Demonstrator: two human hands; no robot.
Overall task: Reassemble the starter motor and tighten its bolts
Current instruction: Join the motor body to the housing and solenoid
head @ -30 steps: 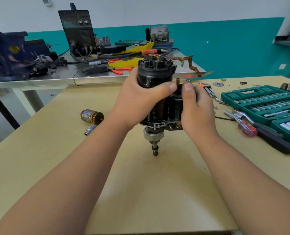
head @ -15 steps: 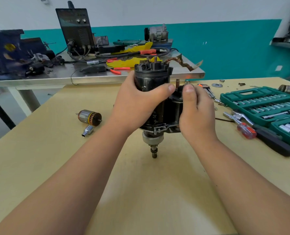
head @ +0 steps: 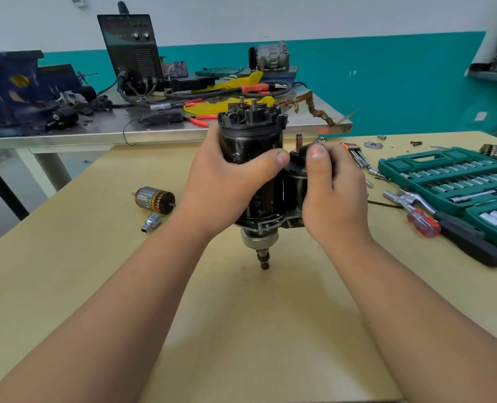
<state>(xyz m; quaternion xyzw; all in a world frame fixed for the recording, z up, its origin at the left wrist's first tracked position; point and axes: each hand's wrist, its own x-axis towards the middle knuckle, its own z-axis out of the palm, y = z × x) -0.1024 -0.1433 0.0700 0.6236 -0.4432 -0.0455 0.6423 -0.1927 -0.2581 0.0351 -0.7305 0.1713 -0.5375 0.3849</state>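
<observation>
The starter motor stands shaft-down over the bench, left hand wrapped round its body, right hand round the solenoid — a full grip on both. Should either grip slacken, the halves could part or topple. Left of the grip lies an armature; right, a socket set; beyond, a welder.

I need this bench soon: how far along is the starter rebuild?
Partly done: the black cylindrical starter motor housing and smaller black solenoid sit side by side. In hand: the left hand grips the housing, the right hand the solenoid. Left: a copper-wound armature lies loose on the tan table, and the chrome ratchet lies unused, so bolts likely need tightening.
</observation>
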